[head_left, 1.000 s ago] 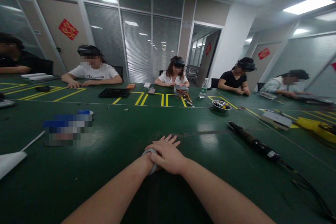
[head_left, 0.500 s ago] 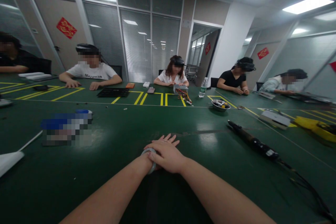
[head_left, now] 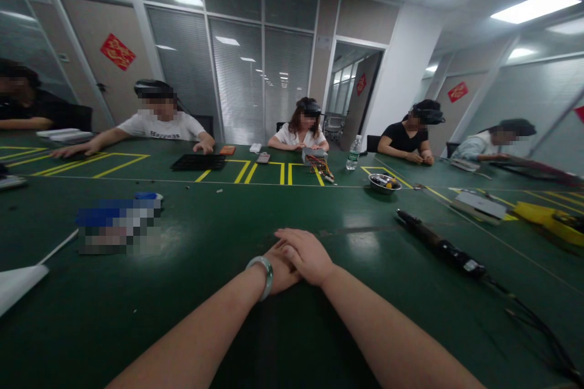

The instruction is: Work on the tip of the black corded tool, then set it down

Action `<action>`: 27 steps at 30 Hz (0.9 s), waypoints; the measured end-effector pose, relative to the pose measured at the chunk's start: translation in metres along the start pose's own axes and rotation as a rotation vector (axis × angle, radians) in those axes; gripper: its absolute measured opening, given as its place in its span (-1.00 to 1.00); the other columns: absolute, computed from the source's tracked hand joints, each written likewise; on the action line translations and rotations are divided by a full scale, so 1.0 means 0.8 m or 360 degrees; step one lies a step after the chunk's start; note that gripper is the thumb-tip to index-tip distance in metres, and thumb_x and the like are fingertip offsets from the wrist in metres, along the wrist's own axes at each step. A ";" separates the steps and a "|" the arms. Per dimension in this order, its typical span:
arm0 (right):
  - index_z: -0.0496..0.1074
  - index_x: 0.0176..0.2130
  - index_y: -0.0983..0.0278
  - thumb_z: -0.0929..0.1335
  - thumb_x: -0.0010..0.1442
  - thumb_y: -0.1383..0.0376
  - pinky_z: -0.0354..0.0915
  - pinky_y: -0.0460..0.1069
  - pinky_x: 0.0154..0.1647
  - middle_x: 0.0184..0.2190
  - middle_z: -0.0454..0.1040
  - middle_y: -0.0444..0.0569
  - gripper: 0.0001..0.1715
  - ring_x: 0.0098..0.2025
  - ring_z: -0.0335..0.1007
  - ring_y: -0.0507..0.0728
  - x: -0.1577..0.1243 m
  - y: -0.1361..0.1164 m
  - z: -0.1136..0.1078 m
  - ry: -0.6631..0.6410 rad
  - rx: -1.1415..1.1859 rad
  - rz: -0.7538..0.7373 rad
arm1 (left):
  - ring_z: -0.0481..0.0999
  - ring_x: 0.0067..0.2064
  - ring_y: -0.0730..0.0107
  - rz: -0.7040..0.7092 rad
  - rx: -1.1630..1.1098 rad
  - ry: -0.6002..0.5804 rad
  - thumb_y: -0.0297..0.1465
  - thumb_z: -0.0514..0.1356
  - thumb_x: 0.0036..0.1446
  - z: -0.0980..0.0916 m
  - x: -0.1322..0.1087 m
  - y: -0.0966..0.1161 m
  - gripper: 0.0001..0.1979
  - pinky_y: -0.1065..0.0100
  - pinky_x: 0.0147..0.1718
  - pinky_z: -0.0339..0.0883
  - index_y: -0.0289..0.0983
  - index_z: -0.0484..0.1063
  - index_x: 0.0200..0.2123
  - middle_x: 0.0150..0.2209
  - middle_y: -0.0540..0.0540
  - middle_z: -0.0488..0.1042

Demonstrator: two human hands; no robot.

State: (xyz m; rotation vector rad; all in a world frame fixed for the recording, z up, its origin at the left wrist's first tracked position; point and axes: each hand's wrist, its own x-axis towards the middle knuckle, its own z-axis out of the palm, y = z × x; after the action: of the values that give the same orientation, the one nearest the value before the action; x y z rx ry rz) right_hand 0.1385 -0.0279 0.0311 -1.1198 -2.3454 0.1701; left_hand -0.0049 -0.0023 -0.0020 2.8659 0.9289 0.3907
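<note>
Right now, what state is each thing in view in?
Right hand: flat, lying over the left hand, holding nothing.
Left hand: on the table, mostly covered.
Bangle: worn on the left wrist.
Bottle: upright, capped.
Bowl: upright, small parts inside.
Power tool: lying on its side, cable attached.
Black tray: lying flat.
</note>
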 end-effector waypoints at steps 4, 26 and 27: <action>0.23 0.16 0.22 0.11 0.33 0.17 0.01 0.09 0.22 0.17 0.23 -0.03 -0.52 0.20 0.07 0.12 -0.034 0.085 -0.039 0.0315 -0.0403 0.0359 | -0.18 0.33 0.08 -0.0032 -0.0174 -0.0229 0.04 -0.13 0.22 -0.023 -0.006 0.001 -0.35 -0.06 0.24 -0.23 -0.07 -0.11 0.30 0.34 -0.03 -0.15; 0.10 0.24 0.12 0.08 0.11 -0.27 0.29 0.23 -0.13 0.04 0.30 0.12 -0.12 -0.04 0.32 0.38 -0.376 0.262 -0.240 0.0281 -0.1095 0.1624 | -0.27 0.34 0.14 -0.0077 -0.0303 -0.0373 0.09 -0.20 0.21 -0.030 -0.005 0.002 -0.35 -0.04 0.24 -0.33 0.01 -0.18 0.30 0.35 0.03 -0.26; 0.06 0.26 0.10 0.09 0.11 -0.27 0.29 0.23 -0.14 0.02 0.31 0.11 -0.11 -0.07 0.33 0.37 -0.371 0.258 -0.239 0.0237 -0.1099 0.1597 | -0.27 0.34 0.14 -0.0077 -0.0302 -0.0375 0.09 -0.20 0.21 -0.030 -0.005 0.002 -0.35 -0.04 0.24 -0.33 0.01 -0.18 0.30 0.35 0.03 -0.26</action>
State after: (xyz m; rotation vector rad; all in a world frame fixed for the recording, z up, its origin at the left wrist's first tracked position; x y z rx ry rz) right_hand 0.5317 -0.1388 0.0047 -2.4578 -1.5151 -0.3923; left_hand -0.0134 -0.0055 0.0209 2.6406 0.8655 0.1241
